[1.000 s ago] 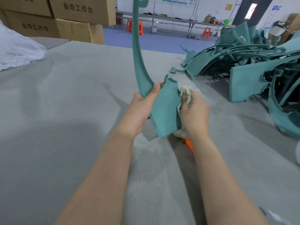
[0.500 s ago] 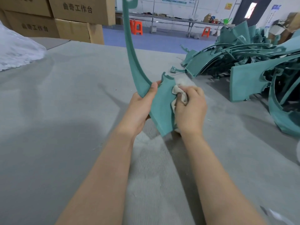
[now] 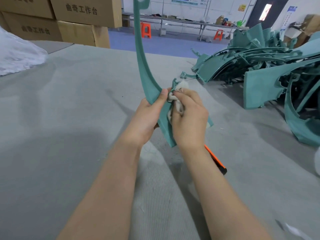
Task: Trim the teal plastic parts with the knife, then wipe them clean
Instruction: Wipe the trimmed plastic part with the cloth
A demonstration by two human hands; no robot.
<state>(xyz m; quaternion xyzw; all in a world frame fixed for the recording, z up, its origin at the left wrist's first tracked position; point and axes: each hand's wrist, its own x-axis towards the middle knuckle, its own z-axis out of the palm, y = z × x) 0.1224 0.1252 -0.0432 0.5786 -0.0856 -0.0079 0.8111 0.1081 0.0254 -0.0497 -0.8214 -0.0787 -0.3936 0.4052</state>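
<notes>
one teal part [image 3: 150, 87], one rag [image 3: 176, 99], two hands.

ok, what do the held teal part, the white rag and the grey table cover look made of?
Long curved teal part: rigid moulded plastic, matte, finely textured; its thin arm stands straight up from the left hand. Crumpled white rag in the right hand: soft cloth, probably cotton; fluffy, limp folds. Grey table cover: likely felt or low carpet; ribbed, fuzzy, no shine.

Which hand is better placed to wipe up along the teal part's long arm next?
Right. The right hand grips the cloth pressed on the teal part; the left hand is busy holding that part upright.
</notes>
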